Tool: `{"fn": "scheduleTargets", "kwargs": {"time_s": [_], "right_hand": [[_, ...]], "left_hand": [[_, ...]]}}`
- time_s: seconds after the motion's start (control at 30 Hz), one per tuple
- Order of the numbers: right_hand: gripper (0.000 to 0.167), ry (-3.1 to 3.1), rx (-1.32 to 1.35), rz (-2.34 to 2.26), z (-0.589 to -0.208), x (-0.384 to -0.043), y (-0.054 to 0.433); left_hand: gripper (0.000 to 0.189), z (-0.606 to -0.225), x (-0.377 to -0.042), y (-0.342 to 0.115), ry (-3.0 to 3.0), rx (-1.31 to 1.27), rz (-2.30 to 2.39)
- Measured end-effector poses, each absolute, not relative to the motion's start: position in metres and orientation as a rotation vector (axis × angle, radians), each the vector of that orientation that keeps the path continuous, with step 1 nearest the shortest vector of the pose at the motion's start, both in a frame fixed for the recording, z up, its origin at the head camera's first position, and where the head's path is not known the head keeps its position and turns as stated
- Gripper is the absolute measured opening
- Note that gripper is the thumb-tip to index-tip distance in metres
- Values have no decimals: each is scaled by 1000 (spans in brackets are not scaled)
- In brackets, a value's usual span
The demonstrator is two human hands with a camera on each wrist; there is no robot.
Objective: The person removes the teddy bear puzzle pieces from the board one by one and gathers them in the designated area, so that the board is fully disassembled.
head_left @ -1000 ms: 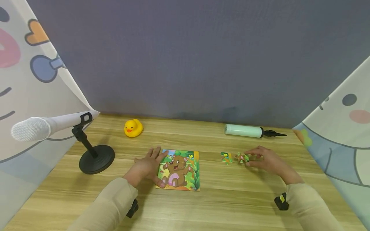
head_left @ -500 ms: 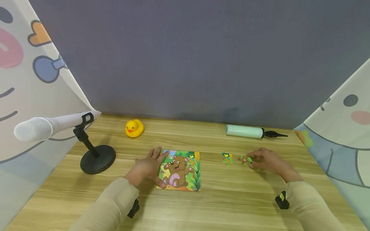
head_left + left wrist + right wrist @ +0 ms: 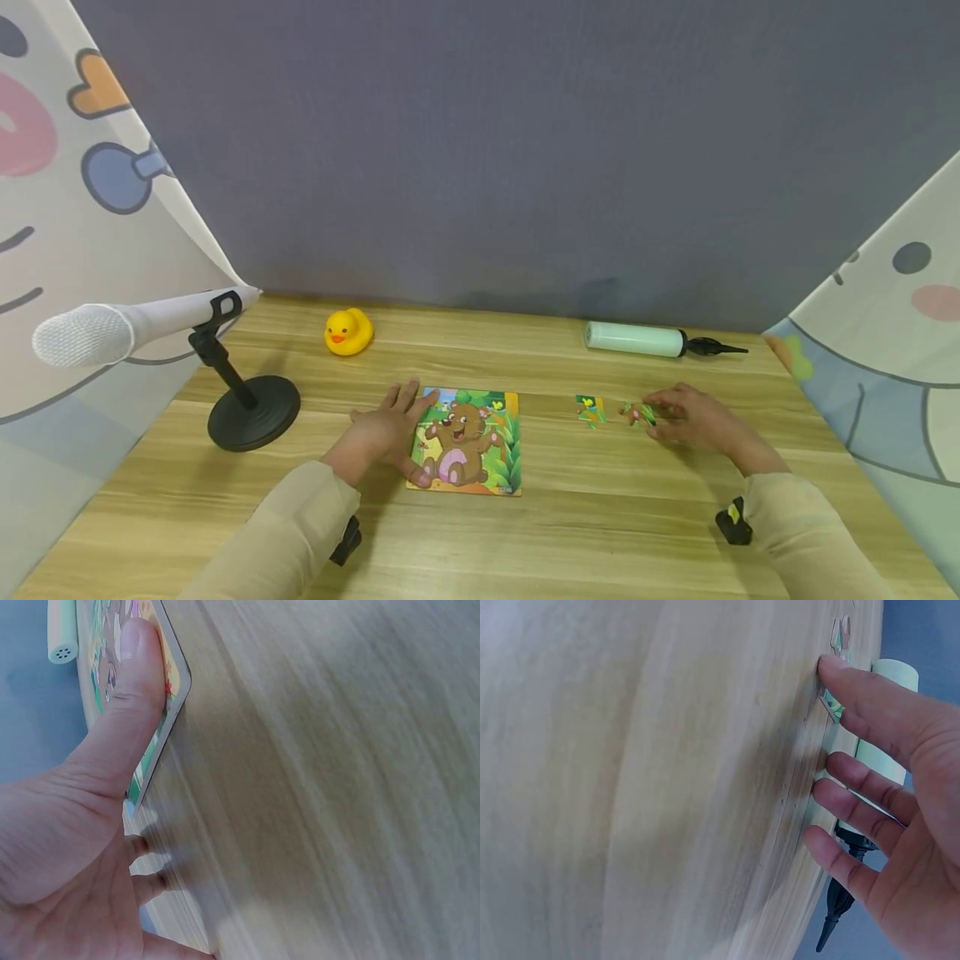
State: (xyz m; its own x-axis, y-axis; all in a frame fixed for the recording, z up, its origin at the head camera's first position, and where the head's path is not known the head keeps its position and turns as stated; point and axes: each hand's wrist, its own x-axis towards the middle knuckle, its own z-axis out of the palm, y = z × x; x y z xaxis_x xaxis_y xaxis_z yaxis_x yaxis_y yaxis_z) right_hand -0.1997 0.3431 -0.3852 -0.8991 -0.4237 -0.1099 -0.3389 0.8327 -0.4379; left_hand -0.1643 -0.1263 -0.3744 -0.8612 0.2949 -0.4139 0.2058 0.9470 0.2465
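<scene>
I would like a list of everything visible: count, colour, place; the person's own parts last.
Wood-grain table: 1, brown, lower view
Flat backdrop: 1, grey, behind table
Cartoon-printed sheets: 2, mainly white, both sides
Round-based stand: 1, black, left
Mesh-headed microphone: 1, white, on stand
Duck toy: 1, yellow, back left
Nozzled cylinder: 1, pale green and black, back right
Square bear puzzle: 1, multicoloured, centre
Jigsaw-shaped pieces: 2, multicoloured, right of puzzle
Sleeves: 2, beige, both arms
Boxy devices: 2, black, near wrists
Left hand: 1, bare, touching puzzle's left side
Right hand: 1, bare, holding rightmost piece
</scene>
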Motion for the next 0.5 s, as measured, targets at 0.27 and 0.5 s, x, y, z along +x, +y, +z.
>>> {"fn": "scheduleTargets", "kwargs": {"time_s": [0.27,0.5], "right_hand": [[51,2877,-588,-679,-376,-198,326],[47,2838,-612,-866,-375,-195,295]], "left_hand": [[131,-373,-164,-125,2642,349,228],[130,-372,-164,-124,2642,348,225]]}}
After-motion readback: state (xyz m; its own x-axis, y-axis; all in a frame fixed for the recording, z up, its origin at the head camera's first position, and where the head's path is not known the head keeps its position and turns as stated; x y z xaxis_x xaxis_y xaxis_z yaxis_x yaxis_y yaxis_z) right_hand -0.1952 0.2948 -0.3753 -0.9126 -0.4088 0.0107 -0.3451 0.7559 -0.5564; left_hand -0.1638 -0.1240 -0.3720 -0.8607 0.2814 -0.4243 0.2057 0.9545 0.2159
